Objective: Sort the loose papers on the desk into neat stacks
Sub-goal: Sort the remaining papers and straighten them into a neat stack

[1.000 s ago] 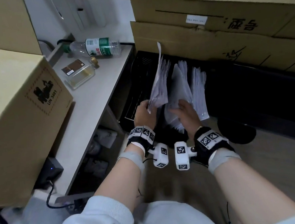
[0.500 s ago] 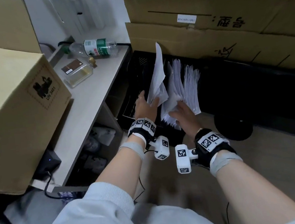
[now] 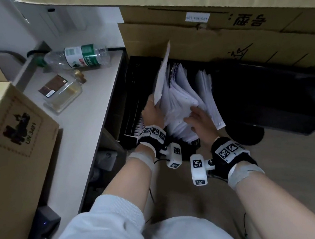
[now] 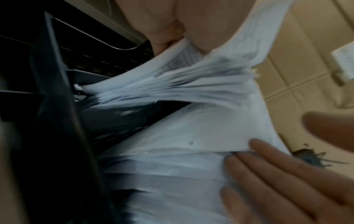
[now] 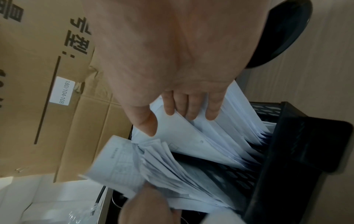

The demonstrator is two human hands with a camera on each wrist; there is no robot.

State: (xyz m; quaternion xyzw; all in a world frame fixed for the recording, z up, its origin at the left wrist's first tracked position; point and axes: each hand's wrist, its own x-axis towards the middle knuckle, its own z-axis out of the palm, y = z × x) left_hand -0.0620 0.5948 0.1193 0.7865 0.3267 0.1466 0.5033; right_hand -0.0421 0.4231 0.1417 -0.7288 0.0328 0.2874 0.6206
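Note:
White papers (image 3: 177, 97) stand fanned in a black mesh file rack (image 3: 135, 86) beside the desk. My left hand (image 3: 150, 110) grips the leftmost bundle (image 3: 162, 75) near its lower edge and tilts it left; in the left wrist view that bundle (image 4: 191, 78) is pinched under the left hand (image 4: 172, 22). My right hand (image 3: 200, 120) lies with straight fingers (image 5: 191, 112) pressed into the middle sheets (image 5: 182, 133), thumb spread to one side. A further bundle (image 3: 207, 94) stands to its right. The rack (image 5: 287, 136) hides the sheets' lower ends.
On the white desk (image 3: 85, 115) at the left lie a plastic bottle (image 3: 78, 56) and a glass bottle (image 3: 61, 93). A cardboard box (image 3: 7, 136) fills the near left. Flattened cardboard (image 3: 222, 43) leans behind the rack. A black round base (image 3: 244, 135) sits to the right.
Both hands stayed in the papers. The left bundle now leans further left, away from the rest, and the right hand has slid a little deeper among the middle sheets.

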